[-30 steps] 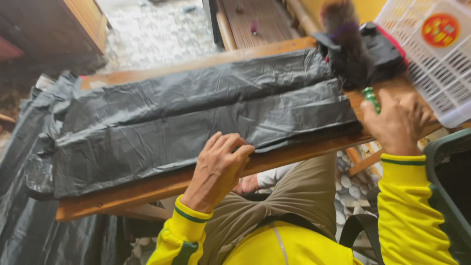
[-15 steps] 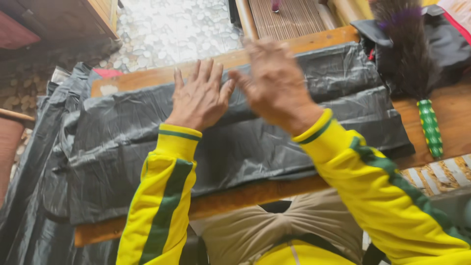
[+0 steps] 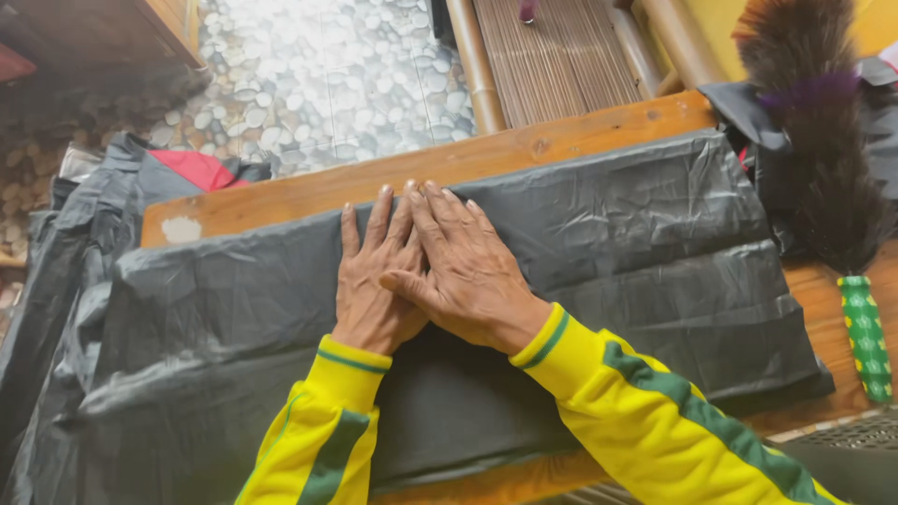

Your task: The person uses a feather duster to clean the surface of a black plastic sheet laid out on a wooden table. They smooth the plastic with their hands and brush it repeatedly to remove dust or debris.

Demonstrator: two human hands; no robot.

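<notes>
A folded black plastic sheet (image 3: 617, 271) lies across a wooden table (image 3: 524, 150). My left hand (image 3: 372, 281) and my right hand (image 3: 458, 266) both press flat on the middle of the sheet, side by side, fingers stretched out and pointing away from me. The right hand partly overlaps the left. Neither hand grips anything. My sleeves are yellow with green stripes.
A dark feather duster (image 3: 814, 140) with a green patterned handle (image 3: 865, 337) lies at the table's right end. More black plastic (image 3: 65, 271) hangs off the left side, beside a red cloth (image 3: 201, 168). A pebble floor (image 3: 318, 75) and a slatted bench (image 3: 552, 56) lie beyond.
Both hands have come together and settled flat on the sheet's middle. A second ago the left was at the near edge and the right at the duster handle.
</notes>
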